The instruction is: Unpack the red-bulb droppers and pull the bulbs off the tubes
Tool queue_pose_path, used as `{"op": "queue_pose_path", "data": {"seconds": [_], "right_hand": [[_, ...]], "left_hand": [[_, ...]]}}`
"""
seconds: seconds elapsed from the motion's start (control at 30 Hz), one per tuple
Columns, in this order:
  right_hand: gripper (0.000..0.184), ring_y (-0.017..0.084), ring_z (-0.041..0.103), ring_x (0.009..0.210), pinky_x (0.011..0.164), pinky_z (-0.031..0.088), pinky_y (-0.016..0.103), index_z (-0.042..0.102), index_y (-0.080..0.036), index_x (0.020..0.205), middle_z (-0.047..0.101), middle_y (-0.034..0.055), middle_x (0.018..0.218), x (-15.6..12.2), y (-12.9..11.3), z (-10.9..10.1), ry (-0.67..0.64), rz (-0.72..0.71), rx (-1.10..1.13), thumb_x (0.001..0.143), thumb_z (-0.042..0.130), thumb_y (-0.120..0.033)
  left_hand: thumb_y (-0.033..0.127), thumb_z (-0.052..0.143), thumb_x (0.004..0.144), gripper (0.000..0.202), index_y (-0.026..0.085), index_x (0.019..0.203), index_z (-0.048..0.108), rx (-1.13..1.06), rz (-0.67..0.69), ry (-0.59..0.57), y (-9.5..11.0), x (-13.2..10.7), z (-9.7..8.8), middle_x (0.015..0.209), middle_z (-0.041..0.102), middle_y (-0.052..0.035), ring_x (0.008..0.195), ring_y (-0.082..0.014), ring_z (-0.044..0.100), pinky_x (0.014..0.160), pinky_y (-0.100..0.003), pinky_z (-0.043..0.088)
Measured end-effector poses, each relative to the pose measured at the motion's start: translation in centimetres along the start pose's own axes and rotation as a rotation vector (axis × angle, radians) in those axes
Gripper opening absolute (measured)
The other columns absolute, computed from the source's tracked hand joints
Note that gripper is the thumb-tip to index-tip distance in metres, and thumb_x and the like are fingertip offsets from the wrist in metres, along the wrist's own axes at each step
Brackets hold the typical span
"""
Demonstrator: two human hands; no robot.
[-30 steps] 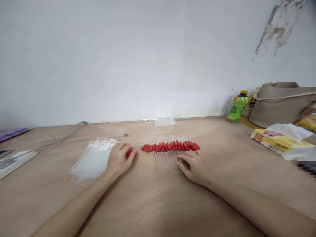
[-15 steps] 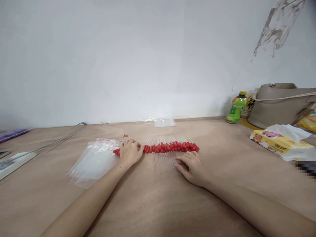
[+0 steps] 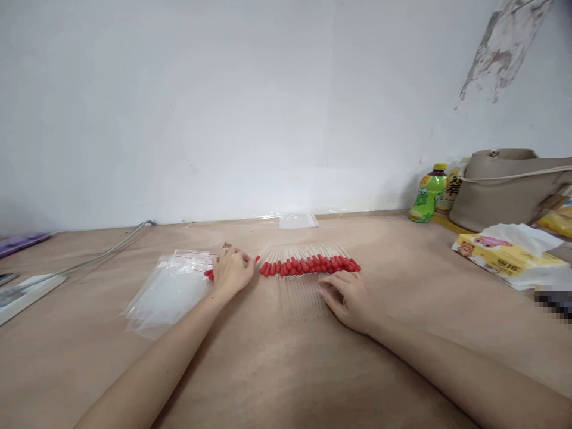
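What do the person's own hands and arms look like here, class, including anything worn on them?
The left hand and right hand are bare, without gloves. No sleeve shows on the left forearm or the right forearm, and neither wrist wears a watch or bracelet. No ring shows, though some fingers are partly hidden.

Brown bench [image 3: 286, 375] met pale wall [image 3: 223, 107] along back edge. Peeled patch [image 3: 500, 56] marked wall above right end. Toward back right corner stood green bottle [image 3: 427, 198] with yellow cap, printed container [image 3: 452, 192] just beside it, then grey-beige bag [image 3: 491, 199]. Toward right edge lay yellow tissue pack [image 3: 503, 255], white tissue [image 3: 527, 236] poking out; nearer front, pixelated dark object [image 3: 554, 304]. Toward left edge lay purple object [image 3: 22, 243] and white slab [image 3: 36, 293]; grey cable [image 3: 120, 242] ran from slab to back edge.
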State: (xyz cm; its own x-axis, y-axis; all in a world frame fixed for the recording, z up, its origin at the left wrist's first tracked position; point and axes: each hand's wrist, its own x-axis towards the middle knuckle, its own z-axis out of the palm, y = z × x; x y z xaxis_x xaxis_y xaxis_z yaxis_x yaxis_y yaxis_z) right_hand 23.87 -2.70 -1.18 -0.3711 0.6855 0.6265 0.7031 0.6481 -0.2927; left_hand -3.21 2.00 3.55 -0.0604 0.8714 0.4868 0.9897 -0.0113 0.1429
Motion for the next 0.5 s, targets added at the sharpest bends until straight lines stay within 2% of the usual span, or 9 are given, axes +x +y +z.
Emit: {"op": "queue_pose_path", "data": {"seconds": [0.1,0.17,0.23,0.3,0.4,0.5], "right_hand": [[0.026,0.022,0.050,0.099,0.082,0.041,0.037,0.055,-0.018,0.104,0.052,0.0111,0.104,0.1,0.1,0.0,0.157,0.040,0.043,0.082,0.049,-0.028],[0.034,0.024,0.046,0.107,0.087,0.041,0.040,0.049,-0.017,0.113,0.046,0.0137,0.113,0.2,0.0,0.0,0.257,0.069,0.046,0.082,0.049,-0.029],[0.040,0.025,0.044,0.110,0.090,0.040,0.042,0.044,-0.017,0.119,0.044,0.0147,0.116,0.2,-0.2,-0.1,0.301,0.051,0.033,0.082,0.049,-0.031],[0.045,0.026,0.043,0.112,0.092,0.039,0.044,0.040,-0.017,0.123,0.044,0.0149,0.119,0.1,-0.3,-0.3,0.264,-0.045,0.012,0.081,0.049,-0.032],[0.049,0.026,0.043,0.112,0.092,0.038,0.043,0.041,-0.017,0.124,0.046,0.0145,0.121,-0.2,-0.5,-0.6,0.167,-0.187,-0.019,0.080,0.052,-0.034],[0.043,0.024,0.047,0.108,0.088,0.040,0.042,0.049,-0.021,0.119,0.051,0.0123,0.117,-0.2,-0.6,-0.7,0.137,-0.234,-0.030,0.080,0.053,-0.036]], "left_hand": [[0.036,0.046,0.080,0.025,0.018,0.073,0.062,-0.025,0.060,0.122,0.0,-0.4,-1.3,0.093,0.060,-0.0090,0.093,-0.0285,0.049,0.080,-0.044,0.036],[0.032,0.045,0.082,0.021,0.018,0.076,0.059,-0.096,0.232,0.199,0.4,-1.5,-2.0,0.089,0.060,-0.0072,0.088,-0.0246,0.050,0.080,-0.040,0.037],[0.028,0.043,0.084,0.017,0.017,0.080,0.056,-0.195,0.453,0.179,0.8,-3.3,-2.3,0.085,0.060,-0.0057,0.083,-0.0204,0.051,0.077,-0.035,0.039],[0.024,0.041,0.086,0.014,0.017,0.082,0.053,-0.275,0.589,0.107,1.3,-5.3,-2.1,0.080,0.058,-0.0042,0.076,-0.0173,0.052,0.070,-0.030,0.041],[0.022,0.041,0.087,0.013,0.018,0.080,0.051,-0.345,0.627,0.064,1.9,-7.6,-1.3,0.071,0.056,-0.0019,0.066,-0.0146,0.052,0.060,-0.026,0.041],[0.020,0.041,0.088,0.010,0.019,0.086,0.051,-0.444,0.639,0.031,2.3,-8.7,-0.4,0.074,0.057,-0.0011,0.065,-0.0126,0.054,0.060,-0.024,0.043]]}}
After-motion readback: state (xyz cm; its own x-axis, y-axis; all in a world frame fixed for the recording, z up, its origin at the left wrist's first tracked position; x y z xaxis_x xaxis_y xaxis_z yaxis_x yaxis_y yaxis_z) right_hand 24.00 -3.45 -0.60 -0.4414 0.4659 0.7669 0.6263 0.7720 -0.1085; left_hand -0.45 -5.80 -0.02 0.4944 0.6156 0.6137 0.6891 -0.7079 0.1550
